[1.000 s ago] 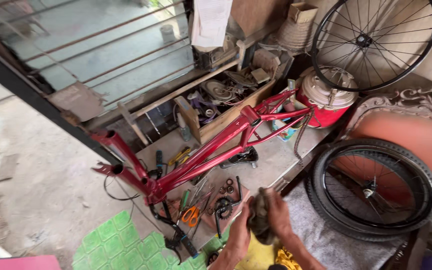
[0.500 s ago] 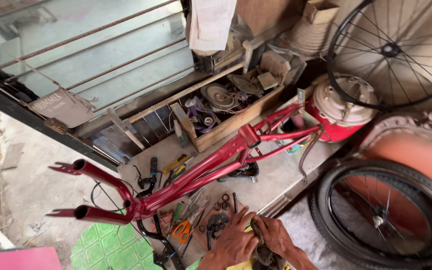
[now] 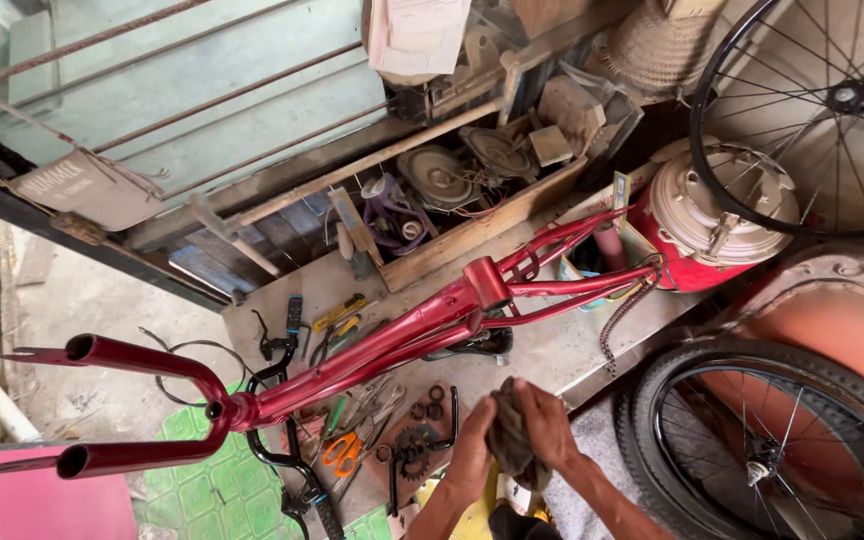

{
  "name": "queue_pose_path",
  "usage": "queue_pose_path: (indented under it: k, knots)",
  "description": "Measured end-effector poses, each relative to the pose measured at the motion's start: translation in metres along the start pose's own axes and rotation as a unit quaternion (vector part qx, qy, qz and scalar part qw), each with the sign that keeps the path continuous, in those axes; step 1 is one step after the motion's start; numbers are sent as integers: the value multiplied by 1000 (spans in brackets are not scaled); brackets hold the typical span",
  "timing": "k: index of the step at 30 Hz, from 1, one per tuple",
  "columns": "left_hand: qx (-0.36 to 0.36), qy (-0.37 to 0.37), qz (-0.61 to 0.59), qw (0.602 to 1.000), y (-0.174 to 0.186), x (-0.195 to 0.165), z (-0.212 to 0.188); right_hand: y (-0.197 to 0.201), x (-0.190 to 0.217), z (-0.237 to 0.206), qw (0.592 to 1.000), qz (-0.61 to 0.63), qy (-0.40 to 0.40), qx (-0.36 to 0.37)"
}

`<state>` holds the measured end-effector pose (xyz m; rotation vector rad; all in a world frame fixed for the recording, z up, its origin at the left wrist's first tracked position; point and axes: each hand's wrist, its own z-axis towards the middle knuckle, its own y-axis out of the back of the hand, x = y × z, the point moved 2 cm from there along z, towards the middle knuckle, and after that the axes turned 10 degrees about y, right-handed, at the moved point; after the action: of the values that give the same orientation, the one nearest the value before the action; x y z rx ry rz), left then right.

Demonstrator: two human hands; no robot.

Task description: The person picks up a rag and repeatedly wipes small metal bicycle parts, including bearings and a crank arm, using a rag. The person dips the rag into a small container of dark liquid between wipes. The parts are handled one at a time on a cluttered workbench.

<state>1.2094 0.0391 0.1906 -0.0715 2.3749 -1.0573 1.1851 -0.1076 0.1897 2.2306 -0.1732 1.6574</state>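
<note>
Left hand [image 3: 474, 448] and right hand [image 3: 549, 422] both clamped on a dark rag [image 3: 510, 440], possibly wrapping a small part | held below red bicycle frame [image 3: 392, 340] | risk: frame's perch looks unsteady; a knock might tip it onto scissors [image 3: 342, 452].

Both hands [image 3: 512, 440] now higher, clasping dark rag [image 3: 510, 440]; red frame [image 3: 372, 350] shifted rightward.

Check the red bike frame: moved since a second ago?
Cannot tell. The red bike frame sits differently in view, but the wooden parts box and tyred wheel shift alike, so the camera moved.
</note>
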Motion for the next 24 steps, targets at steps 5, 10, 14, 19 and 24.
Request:
queue_pose_path:
  k: [5,10,14,19,24]
  knots:
    - [-131,-108,201,965,-17,-7,16,8,-15,22,951,300,-76,23]
    - [-224,-25,273,935,-8,-6,34,3,-29,28,977,190,-82,44]
    - [-267,-215,370,863,6,0,45,-5,-44,27,983,143,-84,76]
    - [-296,-221,426,826,23,25,63,-9,-80,20,946,259,-181,66]
    - [-276,-270,478,789,35,41,93,0,-122,49,927,316,-200,-18]
